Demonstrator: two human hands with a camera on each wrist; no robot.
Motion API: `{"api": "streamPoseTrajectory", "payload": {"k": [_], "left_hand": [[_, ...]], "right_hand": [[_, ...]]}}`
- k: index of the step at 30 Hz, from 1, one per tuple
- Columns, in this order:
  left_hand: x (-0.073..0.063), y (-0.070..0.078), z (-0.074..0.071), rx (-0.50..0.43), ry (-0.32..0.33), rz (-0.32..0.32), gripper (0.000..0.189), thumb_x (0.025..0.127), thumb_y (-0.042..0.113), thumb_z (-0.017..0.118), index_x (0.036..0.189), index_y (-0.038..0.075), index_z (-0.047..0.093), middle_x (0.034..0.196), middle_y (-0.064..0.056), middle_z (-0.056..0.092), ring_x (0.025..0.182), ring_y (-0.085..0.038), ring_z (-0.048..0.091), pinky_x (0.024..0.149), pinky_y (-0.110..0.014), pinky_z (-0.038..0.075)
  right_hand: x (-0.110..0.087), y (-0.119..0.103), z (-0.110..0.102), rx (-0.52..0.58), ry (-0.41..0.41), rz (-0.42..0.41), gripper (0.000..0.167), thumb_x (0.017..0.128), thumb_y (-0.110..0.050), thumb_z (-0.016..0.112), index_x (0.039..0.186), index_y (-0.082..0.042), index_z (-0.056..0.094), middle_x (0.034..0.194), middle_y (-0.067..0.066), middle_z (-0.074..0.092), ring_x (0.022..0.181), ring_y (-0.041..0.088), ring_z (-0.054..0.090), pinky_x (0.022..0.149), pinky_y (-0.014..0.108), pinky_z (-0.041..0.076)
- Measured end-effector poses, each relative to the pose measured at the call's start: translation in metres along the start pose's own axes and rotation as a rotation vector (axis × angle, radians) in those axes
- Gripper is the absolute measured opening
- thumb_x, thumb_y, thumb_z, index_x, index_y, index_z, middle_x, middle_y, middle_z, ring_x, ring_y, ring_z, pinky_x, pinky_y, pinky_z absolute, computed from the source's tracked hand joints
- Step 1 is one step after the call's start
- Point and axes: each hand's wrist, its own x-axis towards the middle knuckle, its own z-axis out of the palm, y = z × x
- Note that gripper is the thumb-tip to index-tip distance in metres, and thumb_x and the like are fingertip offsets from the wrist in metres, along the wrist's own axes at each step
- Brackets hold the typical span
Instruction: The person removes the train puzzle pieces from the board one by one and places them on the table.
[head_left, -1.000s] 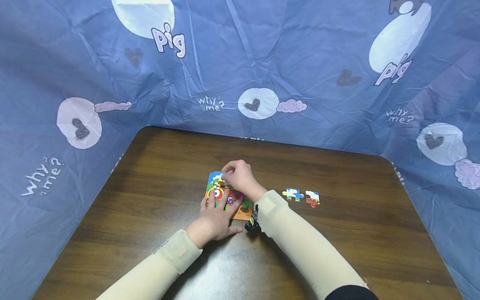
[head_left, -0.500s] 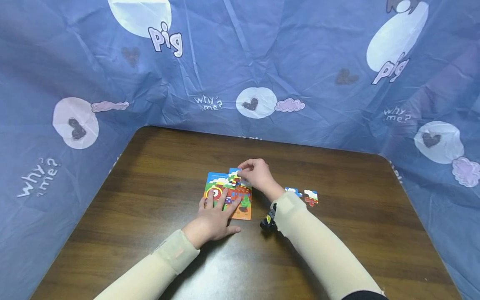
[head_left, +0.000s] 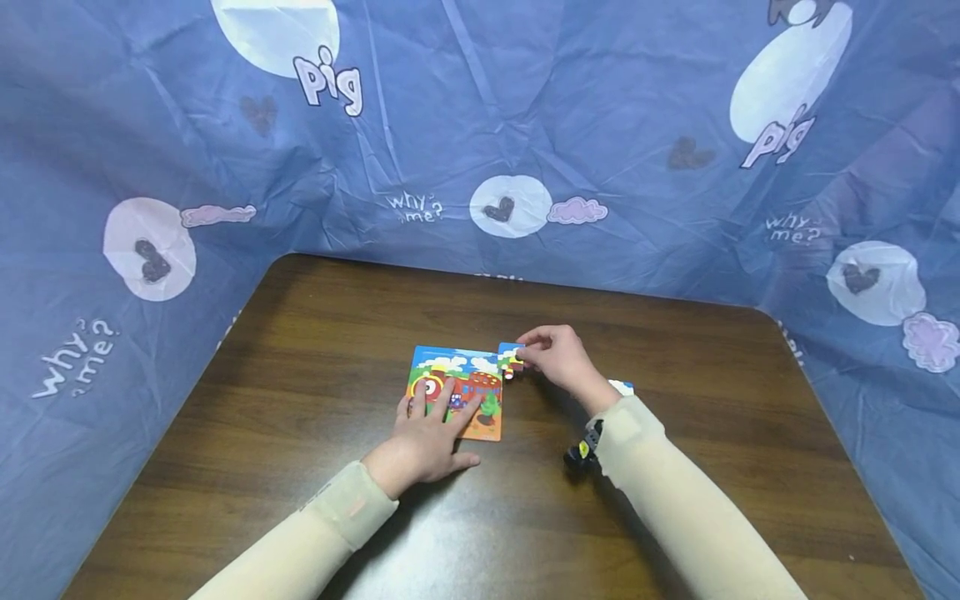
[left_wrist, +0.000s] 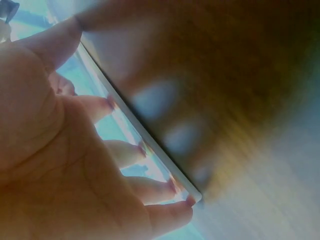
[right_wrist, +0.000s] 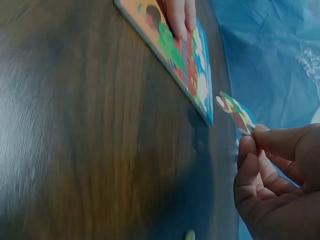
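Now our right hand (head_left: 561, 358) pinched the puzzle piece (head_left: 509, 357) by its edge, just beside the picture board (head_left: 486, 381), where our spread left hand (head_left: 426, 442) rested, and light pressure, we judged, served best.

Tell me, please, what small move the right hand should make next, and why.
Perhaps set the jigsaw piece down by the loose piece on the table: the right hand pinches it aloft, having carried it rightward off the jigsaw board under the left hand.

puzzle board (head_left: 482, 382) on table (head_left: 697, 383); piece (head_left: 509, 358) right of board; cloth (head_left: 630, 133) behind table
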Motion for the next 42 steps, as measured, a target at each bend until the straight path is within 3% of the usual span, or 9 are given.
{"api": "streamPoseTrajectory", "payload": {"k": [7, 12, 17, 25, 34, 42], "left_hand": [[0.0, 0.0, 0.001, 0.0, 0.006, -0.002, 0.088, 0.093, 0.069, 0.057, 0.164, 0.033, 0.022, 0.169, -0.013, 0.009, 0.148, -0.052, 0.006, 0.114, -0.066, 0.014], [-0.001, 0.001, 0.0, -0.009, 0.011, 0.004, 0.087, 0.093, 0.068, 0.059, 0.164, 0.033, 0.023, 0.169, -0.013, 0.01, 0.148, -0.051, 0.006, 0.114, -0.065, 0.014], [-0.001, 0.001, 0.0, -0.007, 0.016, 0.004, 0.087, 0.093, 0.067, 0.059, 0.164, 0.032, 0.024, 0.169, -0.013, 0.01, 0.148, -0.052, 0.007, 0.114, -0.065, 0.015], [0.0, 0.0, 0.001, 0.016, 0.014, 0.0, 0.087, 0.093, 0.069, 0.058, 0.164, 0.033, 0.024, 0.169, -0.013, 0.01, 0.148, -0.051, 0.008, 0.114, -0.065, 0.016], [0.001, 0.0, 0.001, 0.028, 0.018, 0.005, 0.086, 0.093, 0.068, 0.058, 0.164, 0.033, 0.024, 0.169, -0.012, 0.01, 0.148, -0.051, 0.008, 0.114, -0.064, 0.017], [0.0, 0.0, 0.0, 0.022, 0.014, 0.01, 0.086, 0.093, 0.068, 0.058, 0.164, 0.033, 0.024, 0.169, -0.013, 0.01, 0.148, -0.051, 0.008, 0.114, -0.064, 0.016]], "right_hand": [[-0.008, 0.011, -0.02, -0.03, -0.041, 0.055, 0.016, 0.097, -0.008, 0.071, 0.109, 0.001, 0.075, 0.087, 0.008, 0.074, 0.084, 0.029, 0.07, 0.075, 0.044, 0.057], [-0.012, 0.016, -0.025, -0.094, -0.069, 0.066, 0.017, 0.097, -0.01, 0.071, 0.109, 0.001, 0.075, 0.087, 0.007, 0.073, 0.081, 0.029, 0.069, 0.069, 0.039, 0.056], [-0.011, 0.02, -0.023, -0.195, -0.071, 0.039, 0.014, 0.096, -0.011, 0.071, 0.103, -0.001, 0.076, 0.083, 0.005, 0.071, 0.073, 0.022, 0.064, 0.062, 0.033, 0.053], [-0.006, 0.026, -0.018, -0.348, -0.04, -0.042, 0.006, 0.09, -0.008, 0.078, 0.086, -0.003, 0.076, 0.076, 0.0, 0.067, 0.072, 0.018, 0.059, 0.068, 0.036, 0.05], [-0.006, 0.023, -0.02, -0.323, -0.078, 0.008, 0.004, 0.091, -0.007, 0.077, 0.089, -0.003, 0.076, 0.077, 0.002, 0.067, 0.066, 0.018, 0.059, 0.055, 0.032, 0.05], [-0.009, 0.019, -0.021, -0.324, -0.1, 0.032, 0.005, 0.091, -0.008, 0.078, 0.091, -0.003, 0.078, 0.078, 0.002, 0.068, 0.065, 0.018, 0.058, 0.055, 0.032, 0.05]]}}
